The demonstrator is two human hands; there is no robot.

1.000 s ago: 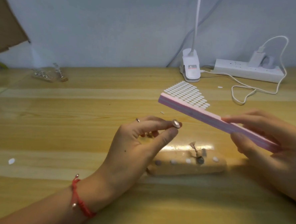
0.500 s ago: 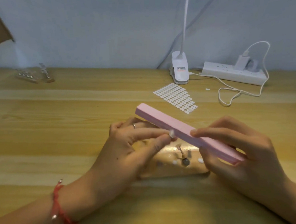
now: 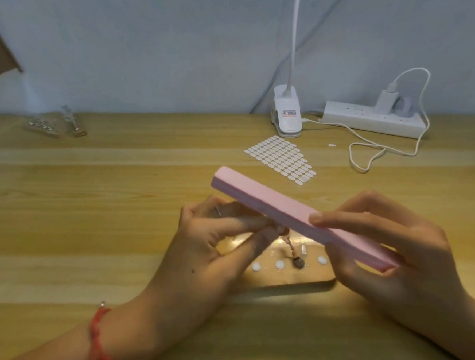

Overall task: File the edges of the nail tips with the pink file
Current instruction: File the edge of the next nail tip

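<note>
My right hand (image 3: 398, 259) grips the long pink file (image 3: 271, 207) by its near end, fingers on top and thumb below. The file slants up and to the left across the middle of the view. My left hand (image 3: 213, 245) pinches a small nail tip (image 3: 279, 230) between thumb and forefinger, right under the file's lower edge. The tip is blurred and mostly hidden by the fingertips and the file. Below both hands lies a wooden holder block (image 3: 288, 280) with white adhesive dots and a small stand on it.
A sheet of white oval stickers (image 3: 282, 157) lies on the wooden desk (image 3: 90, 198) beyond the file. A white clip lamp (image 3: 287, 113), a power strip (image 3: 373, 120) and a looping cable (image 3: 371, 154) stand at the back right. Another wooden holder (image 3: 53, 125) sits back left.
The file has come down and left until it meets the nail tip in my left hand. My left hand has turned its pinch up against the file.
</note>
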